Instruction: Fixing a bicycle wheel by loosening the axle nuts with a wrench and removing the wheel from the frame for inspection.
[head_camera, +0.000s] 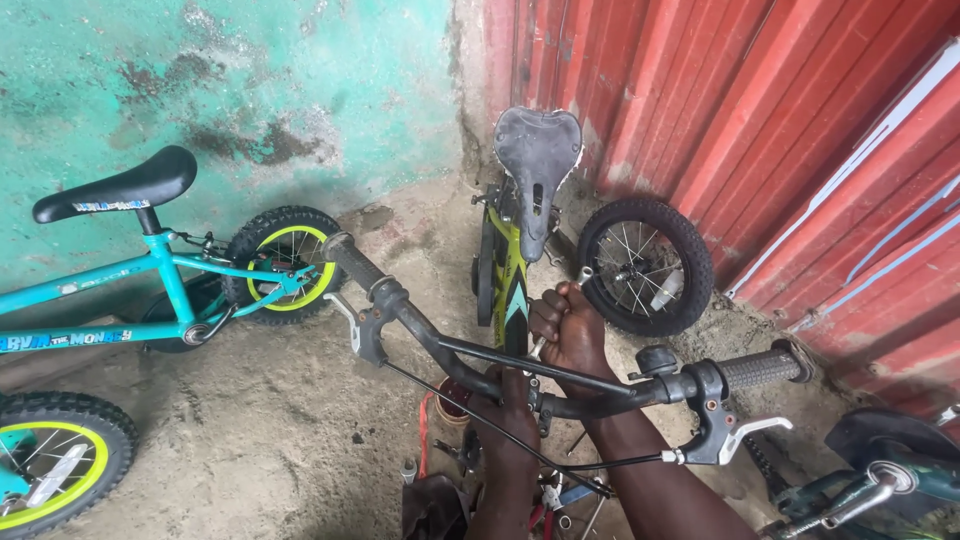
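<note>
A small bicycle with a black handlebar, worn black saddle and green-and-black frame stands in front of me. My right hand is clenched on a silver wrench above the stem. My left hand grips the handlebar stem just below the bar. Brake levers and a black cable hang from the bar.
A teal child's bicycle with yellow-rimmed wheels stands at the left by a green wall. A loose small wheel leans on the red corrugated wall. Tools and small parts lie on the dirt floor. Another bicycle part shows at the lower right.
</note>
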